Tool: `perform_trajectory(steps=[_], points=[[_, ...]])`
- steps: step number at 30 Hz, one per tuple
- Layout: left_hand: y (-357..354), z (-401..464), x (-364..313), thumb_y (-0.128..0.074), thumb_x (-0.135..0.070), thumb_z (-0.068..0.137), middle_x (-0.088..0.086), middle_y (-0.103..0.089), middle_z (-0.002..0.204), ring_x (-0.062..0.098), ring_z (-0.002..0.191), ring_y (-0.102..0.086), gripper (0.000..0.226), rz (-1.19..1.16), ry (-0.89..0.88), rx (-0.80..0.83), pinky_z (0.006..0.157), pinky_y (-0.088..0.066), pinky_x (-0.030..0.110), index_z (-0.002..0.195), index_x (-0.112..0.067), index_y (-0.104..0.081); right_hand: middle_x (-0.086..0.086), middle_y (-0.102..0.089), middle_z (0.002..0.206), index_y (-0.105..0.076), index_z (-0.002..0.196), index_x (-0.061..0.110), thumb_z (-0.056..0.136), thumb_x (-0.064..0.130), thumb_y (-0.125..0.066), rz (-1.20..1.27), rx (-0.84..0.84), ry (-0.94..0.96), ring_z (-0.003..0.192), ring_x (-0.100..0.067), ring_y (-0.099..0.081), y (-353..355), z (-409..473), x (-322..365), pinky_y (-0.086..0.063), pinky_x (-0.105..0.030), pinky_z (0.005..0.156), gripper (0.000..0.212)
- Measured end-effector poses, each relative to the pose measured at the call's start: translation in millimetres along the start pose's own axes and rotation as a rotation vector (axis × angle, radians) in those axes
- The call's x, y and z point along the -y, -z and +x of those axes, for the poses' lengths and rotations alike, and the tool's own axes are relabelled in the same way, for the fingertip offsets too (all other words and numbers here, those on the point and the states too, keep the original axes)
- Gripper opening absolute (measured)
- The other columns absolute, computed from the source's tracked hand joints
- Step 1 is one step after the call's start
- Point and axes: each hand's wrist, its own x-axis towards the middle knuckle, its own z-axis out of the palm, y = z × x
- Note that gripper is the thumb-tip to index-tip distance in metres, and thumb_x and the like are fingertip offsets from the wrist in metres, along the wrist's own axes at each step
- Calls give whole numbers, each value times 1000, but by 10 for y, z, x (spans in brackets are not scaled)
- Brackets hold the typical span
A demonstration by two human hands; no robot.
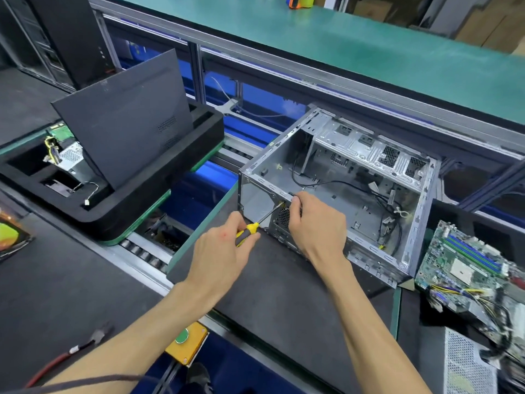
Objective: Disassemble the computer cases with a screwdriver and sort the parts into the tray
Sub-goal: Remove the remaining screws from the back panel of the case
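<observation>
An open grey metal computer case [366,155] lies on its side on the dark mat, with loose black cables inside. My left hand [224,248] grips a yellow-and-black screwdriver [250,230]; its tip touches the case's near left corner. My right hand [315,223] clasps the case's near rim right beside the tip. At the left stands a black foam tray [159,191], holding a dark side panel [127,118] leaning upright, a power supply [69,156] and small wired parts.
A green motherboard [466,268] with cables lies at the right, above a perforated metal box [466,365]. A yellow button box [186,346] sits at the near edge. Conveyor rollers [142,253] run between mats. A black tower [68,35] stands at the far left.
</observation>
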Motion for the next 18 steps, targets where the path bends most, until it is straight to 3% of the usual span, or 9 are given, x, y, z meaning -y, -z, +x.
perform_trajectory(steps=[3, 6, 8, 9, 11, 12, 14, 16, 18], points=[[14, 102, -101, -73, -36, 87, 3, -69, 66, 11, 36, -30, 36, -675, 532, 248, 35, -26, 23, 78, -6, -56, -1, -65, 75, -62, 91, 21, 104, 35, -33, 11, -3, 10, 66, -29, -60, 0, 4, 4, -35, -32, 56, 34], [102, 198, -62, -74, -23, 82, 3, -60, 69, 5, 29, -26, 23, -1436, 1125, 546, 25, -16, 15, 85, -7, -56, 0, -67, 77, -64, 96, 21, 104, 36, -32, 6, 1, 21, 67, -29, -61, -2, 7, 0, -38, -33, 56, 36], [110, 173, -38, -75, -19, 78, 0, -58, 69, 6, 28, -28, 28, -1722, 1312, 606, 23, -16, 13, 91, -11, -51, 0, -66, 75, -65, 97, 22, 104, 36, -32, 19, -2, 22, 65, -28, -61, 1, 0, -5, -42, -32, 56, 36], [101, 149, -43, -75, -19, 78, 0, -59, 70, 6, 28, -28, 30, -1757, 1316, 622, 23, -17, 13, 92, -12, -50, 0, -66, 74, -64, 96, 22, 104, 36, -32, 18, 0, 19, 65, -28, -60, 0, 0, -5, -43, -32, 56, 36], [78, 112, -78, -72, -28, 86, 1, -60, 72, 5, 31, -28, 26, -1604, 1192, 626, 24, -17, 14, 90, -12, -51, 0, -64, 72, -63, 93, 21, 104, 36, -32, 4, 6, 14, 64, -28, -60, -7, 2, -3, -44, -33, 56, 36], [76, 105, -95, -70, -35, 89, 1, -62, 71, 6, 33, -29, 29, -1376, 1070, 599, 27, -18, 15, 91, -10, -54, 0, -64, 73, -62, 93, 21, 104, 36, -31, -4, 7, 12, 65, -28, -60, -10, 0, -2, -43, -33, 56, 36], [66, 81, -96, -69, -49, 88, -4, -66, 72, 10, 44, -41, 39, -672, 690, 410, 39, -31, 22, 95, -12, -59, 0, -66, 75, -62, 94, 22, 104, 36, -31, -12, 11, 13, 67, -28, -61, -16, 9, -7, -41, -33, 57, 35], [50, 18, -31, -70, -47, 87, -10, -64, 78, 14, 62, -57, 29, -35, 184, 138, 54, -45, 33, 94, -22, -57, 1, -69, 81, -63, 98, 24, 104, 37, -32, 3, 21, 20, 72, -29, -64, -15, 9, -18, -40, -33, 59, 34], [69, -19, -12, -73, -35, 87, -5, -63, 77, 24, 59, -59, 22, 193, -140, -23, 52, -51, 40, 93, -19, -60, 1, -71, 90, -64, 105, 25, 104, 41, -35, 36, 25, 40, 79, -31, -66, -8, -2, -32, -38, -34, 61, 33]])
